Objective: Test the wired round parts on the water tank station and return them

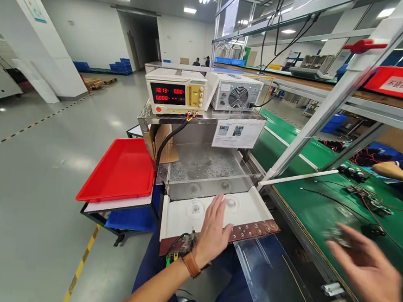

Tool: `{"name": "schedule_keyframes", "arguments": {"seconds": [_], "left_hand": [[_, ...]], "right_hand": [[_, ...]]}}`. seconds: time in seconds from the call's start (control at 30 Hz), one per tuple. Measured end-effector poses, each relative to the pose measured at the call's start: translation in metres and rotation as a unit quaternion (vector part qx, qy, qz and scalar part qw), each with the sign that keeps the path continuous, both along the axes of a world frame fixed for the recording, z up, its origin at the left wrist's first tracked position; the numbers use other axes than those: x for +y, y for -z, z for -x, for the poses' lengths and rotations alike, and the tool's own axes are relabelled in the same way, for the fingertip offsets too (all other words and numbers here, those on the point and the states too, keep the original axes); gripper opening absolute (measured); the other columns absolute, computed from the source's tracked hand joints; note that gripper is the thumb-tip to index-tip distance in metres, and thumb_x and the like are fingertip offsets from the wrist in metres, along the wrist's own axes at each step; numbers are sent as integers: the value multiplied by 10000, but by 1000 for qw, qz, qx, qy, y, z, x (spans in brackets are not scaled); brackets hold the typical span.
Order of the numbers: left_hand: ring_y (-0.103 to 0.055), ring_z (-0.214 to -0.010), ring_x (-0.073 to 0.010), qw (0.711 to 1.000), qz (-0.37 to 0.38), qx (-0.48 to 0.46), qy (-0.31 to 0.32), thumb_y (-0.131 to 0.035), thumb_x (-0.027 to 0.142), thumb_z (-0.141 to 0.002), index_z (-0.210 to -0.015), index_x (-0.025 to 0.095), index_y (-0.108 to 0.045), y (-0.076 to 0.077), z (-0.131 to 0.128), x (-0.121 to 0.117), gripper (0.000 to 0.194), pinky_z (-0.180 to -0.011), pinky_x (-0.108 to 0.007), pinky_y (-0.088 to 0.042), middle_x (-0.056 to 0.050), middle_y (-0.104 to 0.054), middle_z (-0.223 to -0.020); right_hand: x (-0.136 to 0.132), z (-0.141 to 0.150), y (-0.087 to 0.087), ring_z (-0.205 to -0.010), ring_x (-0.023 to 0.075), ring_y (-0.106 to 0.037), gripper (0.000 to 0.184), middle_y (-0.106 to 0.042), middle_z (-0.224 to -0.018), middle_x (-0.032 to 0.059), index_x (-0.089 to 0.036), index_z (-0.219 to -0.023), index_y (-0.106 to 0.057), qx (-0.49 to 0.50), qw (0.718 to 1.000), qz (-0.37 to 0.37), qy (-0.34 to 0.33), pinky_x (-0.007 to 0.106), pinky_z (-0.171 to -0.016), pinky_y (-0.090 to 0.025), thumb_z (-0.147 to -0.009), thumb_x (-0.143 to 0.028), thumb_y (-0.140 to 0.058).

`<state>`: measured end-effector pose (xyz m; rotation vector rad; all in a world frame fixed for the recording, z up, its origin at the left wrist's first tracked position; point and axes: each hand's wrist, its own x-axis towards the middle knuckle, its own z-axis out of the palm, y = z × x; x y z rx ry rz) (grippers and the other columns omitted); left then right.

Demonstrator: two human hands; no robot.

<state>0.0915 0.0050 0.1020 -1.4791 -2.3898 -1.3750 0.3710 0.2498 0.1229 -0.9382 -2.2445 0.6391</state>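
Note:
My left hand point(214, 231), with a brown watch strap on the wrist, hovers flat with fingers stretched out above the white tray point(178, 221) of a test fixture, holding nothing. Two round clear seats point(196, 208) are set in that tray. Along its front runs a brown strip point(251, 230) with several metal studs; wires and green and yellow clips point(170, 259) hang at its left end. Over the green bench at right, my right hand point(369, 271) is smeared by motion. Between its thumb and forefinger is a small blurred, shiny part point(337, 235) of unclear kind.
A power supply point(176, 93) with red digits stands on the shelf behind the fixture. At left is a red tray point(123, 168). Wired parts point(372, 199) lie on the green bench point(309, 206), near another person's hand point(395, 173). A metal post point(315, 122) slants between.

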Motion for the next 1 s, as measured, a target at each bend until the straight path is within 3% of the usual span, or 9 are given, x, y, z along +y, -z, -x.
{"name": "schedule_keyframes", "arguments": {"seconds": [0.1, 0.2, 0.33, 0.43, 0.5, 0.6, 0.77, 0.87, 1.0], "left_hand": [[-100, -1505, -291, 986, 14, 164, 3, -493, 183, -898, -1516, 193, -200, -33, -2, -8, 685, -1190, -552, -205, -135, -234, -1610], [-371, -1408, -304, 978, 113, 175, -28, -417, 146, -920, -1383, 182, -449, -41, 26, -32, 465, -1166, -559, -211, -152, -550, -1402], [-688, -926, -268, 943, 310, -1, -118, -352, 240, -962, -960, 186, -648, -23, 74, -86, 301, -876, -400, -456, -131, -734, -916], [-679, -764, -231, 934, 304, -128, -136, -424, 279, -924, -794, 207, -608, -4, 90, -135, 236, -710, -311, -435, -73, -703, -736], [-627, -590, -195, 922, 243, -281, -104, -451, 369, -905, -728, 211, -571, 6, 88, -166, 267, -631, -291, -415, -22, -626, -562], [-591, -514, -165, 839, 148, -521, -46, -543, 549, -834, -776, 200, -576, 11, 72, -197, 355, -572, -268, -399, 13, -589, -514], [-660, -642, -177, 710, 65, -700, 30, -690, 502, -771, -849, 177, -604, -2, 37, -191, 345, -596, -262, -454, -30, -651, -661], [-675, -661, -186, 701, 55, -708, 70, -692, 502, -774, -833, 171, -597, -12, 27, -161, 350, -541, -243, -457, -62, -674, -724], [-679, -645, -159, 734, 32, -674, 78, -660, 559, -790, -836, 163, -585, -15, 29, -119, 406, -486, -201, -457, -77, -691, -817]], "right_hand": [[-61, 95, -24, -1042, 300, -630, 559, -636, -1180, 100, -330, -1312, -569, -3, 968, 51, -246, 452, -937, -533, -793, -521, -654], [-103, 184, -14, -950, 237, -641, 531, -661, -1112, 74, -260, -1319, -570, 7, 924, 82, -374, 374, -871, -540, -807, -380, -646], [-120, 276, 45, -820, 192, -621, 428, -667, -1015, 55, -223, -1227, -621, 6, 916, 80, -392, 317, -792, -506, -800, -249, -619], [-122, 322, 96, -859, 212, -611, 343, -670, -974, 72, -178, -1100, -658, -57, 928, 58, -363, 305, -808, -463, -758, -170, -643], [-124, 339, 122, -880, 215, -611, 310, -671, -967, 73, -166, -1057, -652, -96, 928, 53, -355, 288, -806, -441, -748, -141, -644], [-128, 348, 141, -892, 210, -607, 261, -665, -972, 62, -173, -1023, -628, -131, 928, 42, -347, 264, -783, -413, -765, -170, -662], [-129, 346, 141, -897, 211, -600, 252, -649, -1006, 71, -183, -1029, -584, -177, 927, 0, -331, 264, -761, -384, -827, -294, -685], [-127, 347, 140, -897, 211, -602, 252, -647, -1026, 78, -176, -1038, -587, -208, 919, -18, -335, 263, -750, -381, -832, -281, -690], [-126, 347, 143, -920, 213, -602, 238, -643, -1061, 91, -162, -1044, -616, -238, 904, -28, -353, 262, -762, -387, -830, -236, -689]]}}
